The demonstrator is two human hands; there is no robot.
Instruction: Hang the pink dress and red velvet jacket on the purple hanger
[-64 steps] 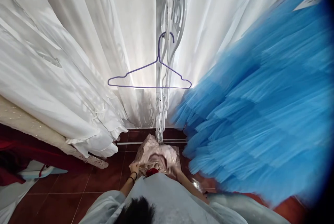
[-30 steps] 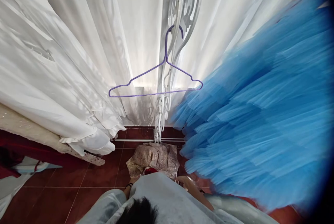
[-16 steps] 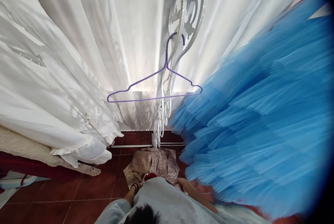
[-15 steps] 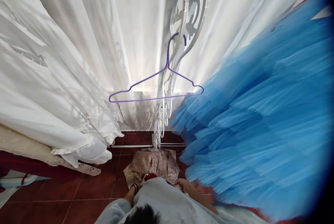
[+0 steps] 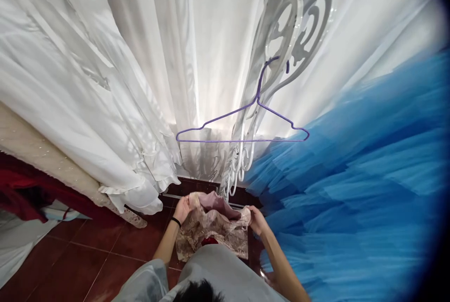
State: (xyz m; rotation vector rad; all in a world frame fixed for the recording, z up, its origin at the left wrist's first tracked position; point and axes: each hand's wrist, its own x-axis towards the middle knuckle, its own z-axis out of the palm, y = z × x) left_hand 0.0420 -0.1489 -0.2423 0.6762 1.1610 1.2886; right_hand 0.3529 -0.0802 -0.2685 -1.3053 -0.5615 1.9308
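A shiny patterned pink dress [image 5: 225,231] is stretched between my two hands in front of my body, its smooth mauve lining showing at the top opening. My left hand [image 5: 183,210], with a dark band at the wrist, is closed on the dress's upper left edge. At the upper right edge, the fingers of my right hand [image 5: 258,221] pinch the fabric. Above and ahead of the dress, a purple hanger [image 5: 242,141] hangs bare by its hook from a white scrolled metal stand [image 5: 293,25]. Something red [image 5: 210,241] shows between the dress and my grey shirt.
White curtain-like fabrics [image 5: 105,119] hang on the left, above a cream sparkly cloth [image 5: 52,159] and dark red cloth [image 5: 31,184]. Layered blue tulle [image 5: 351,189] fills the right side, close to my right arm. Red-brown tiles [image 5: 87,250] cover the floor.
Both hands have come up and forward, lifting and spreading the dress so its lining shows. The view has shifted, so the hanger and stand appear farther right.
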